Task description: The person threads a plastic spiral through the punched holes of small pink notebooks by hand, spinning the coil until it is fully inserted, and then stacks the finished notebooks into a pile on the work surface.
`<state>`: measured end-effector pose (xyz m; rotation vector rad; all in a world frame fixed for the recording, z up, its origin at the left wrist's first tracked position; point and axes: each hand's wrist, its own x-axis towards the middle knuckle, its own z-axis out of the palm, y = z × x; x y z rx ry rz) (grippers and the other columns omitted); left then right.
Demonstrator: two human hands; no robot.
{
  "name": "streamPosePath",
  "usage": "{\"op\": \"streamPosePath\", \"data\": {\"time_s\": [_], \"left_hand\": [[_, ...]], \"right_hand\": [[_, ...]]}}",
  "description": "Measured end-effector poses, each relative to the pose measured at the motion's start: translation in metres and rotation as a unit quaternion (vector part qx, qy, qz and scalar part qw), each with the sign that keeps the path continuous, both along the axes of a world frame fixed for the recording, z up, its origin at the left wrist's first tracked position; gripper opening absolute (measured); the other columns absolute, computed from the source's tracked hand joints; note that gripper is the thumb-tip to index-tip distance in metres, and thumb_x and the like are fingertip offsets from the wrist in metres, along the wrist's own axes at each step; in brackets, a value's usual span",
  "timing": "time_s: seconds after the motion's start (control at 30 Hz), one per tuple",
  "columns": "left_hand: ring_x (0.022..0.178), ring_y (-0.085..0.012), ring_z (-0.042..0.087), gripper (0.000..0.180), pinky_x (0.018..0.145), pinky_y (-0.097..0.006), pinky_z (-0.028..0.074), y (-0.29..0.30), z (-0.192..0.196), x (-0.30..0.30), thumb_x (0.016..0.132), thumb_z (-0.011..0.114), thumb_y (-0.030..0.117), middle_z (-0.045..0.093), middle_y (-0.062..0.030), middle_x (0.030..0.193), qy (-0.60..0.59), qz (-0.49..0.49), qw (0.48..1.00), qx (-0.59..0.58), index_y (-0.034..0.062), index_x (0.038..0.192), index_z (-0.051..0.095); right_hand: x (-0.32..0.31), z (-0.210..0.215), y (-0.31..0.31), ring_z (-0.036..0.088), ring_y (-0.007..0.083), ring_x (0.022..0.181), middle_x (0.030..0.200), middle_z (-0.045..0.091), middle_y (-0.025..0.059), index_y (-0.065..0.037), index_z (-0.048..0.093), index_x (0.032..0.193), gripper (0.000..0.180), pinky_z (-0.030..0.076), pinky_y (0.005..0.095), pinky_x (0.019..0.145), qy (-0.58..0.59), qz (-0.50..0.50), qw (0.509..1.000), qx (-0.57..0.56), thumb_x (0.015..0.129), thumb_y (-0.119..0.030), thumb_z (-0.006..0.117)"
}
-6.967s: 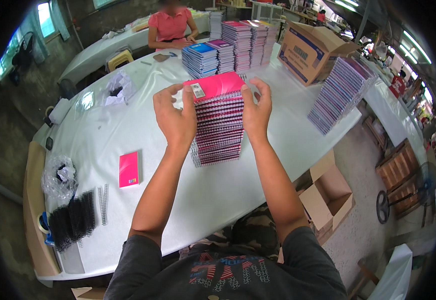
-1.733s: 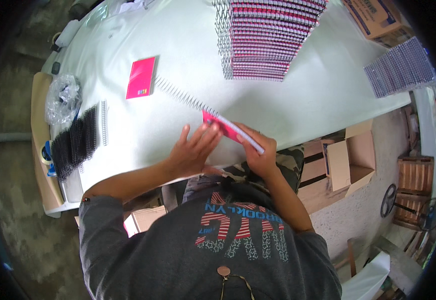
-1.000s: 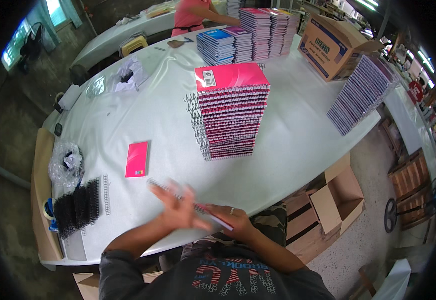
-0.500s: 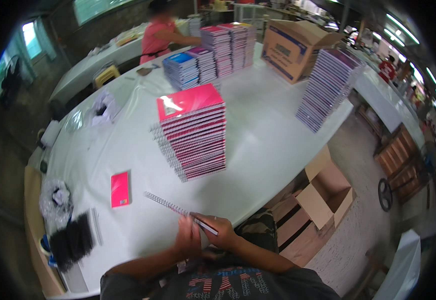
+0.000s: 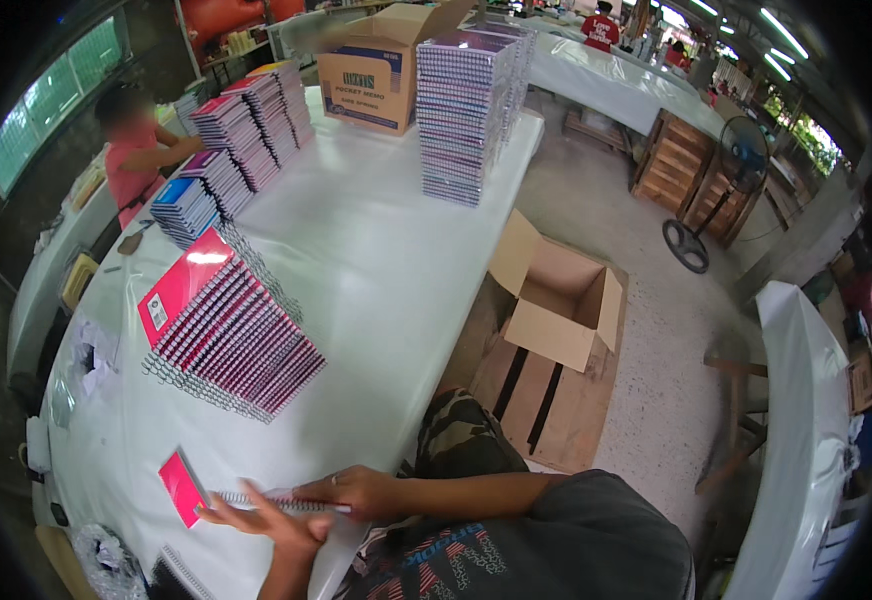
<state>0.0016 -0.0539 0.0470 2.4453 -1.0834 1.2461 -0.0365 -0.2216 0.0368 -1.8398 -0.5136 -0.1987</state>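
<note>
My right hand (image 5: 361, 492) grips a small spiral notebook (image 5: 291, 493) by one end. A wire coil (image 5: 246, 496) runs along its edge and sticks out past it to the left. Beside the coil, my left hand (image 5: 271, 524) has its fingers spread, smeared a little by motion; whether they touch the wire I cannot tell. Just beyond it on the white table lies a single pink notebook (image 5: 185, 488). Farther off stands a tall stack of pink notebooks (image 5: 231, 330), with loose coil ends sticking out along its side.
Stacked notebooks in several colours (image 5: 226, 140) line the far left, near a person in pink (image 5: 134, 165). A cardboard box (image 5: 371, 90) and a tall notebook pile (image 5: 466, 115) stand at the back. An open box (image 5: 566, 300) sits low on my right. Black coils (image 5: 171, 580) lie near left.
The view has swung to the right, so the table appears farther left. My left hand's fingers have gone from gathered near the coil to spread apart. My right hand keeps hold of the notebook.
</note>
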Motion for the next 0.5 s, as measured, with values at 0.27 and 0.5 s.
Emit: {"op": "streamPosePath", "data": {"time_s": [0.27,0.5], "left_hand": [[0.134,-0.0517,0.007,0.100,0.106,-0.059,0.012,-0.019,-0.017,-0.020,0.086,0.039,0.060,-0.002,-0.0396,0.142,0.249,-0.238,0.938,-0.029,-0.0122,0.138,-0.007],[0.105,-0.0329,0.050,0.067,0.088,-0.038,0.042,-0.024,0.050,0.002,0.095,0.033,0.046,0.046,-0.0251,0.114,0.606,-0.242,0.745,-0.137,-0.0106,0.130,0.027]], "right_hand": [[-0.003,0.024,-0.015,0.043,0.0321,0.126,0.136,0.042,0.0207,-0.005,0.034,0.139,0.064,0.036,0.0364,0.104,-0.069,0.000,0.995,0.068,0.080,-0.005,0.056],[-0.011,0.075,-0.020,0.010,0.0458,0.136,0.146,0.015,0.0242,0.000,0.010,0.143,0.081,0.003,0.0615,0.107,-0.099,-0.103,0.979,-0.148,0.079,-0.013,0.057]]}}
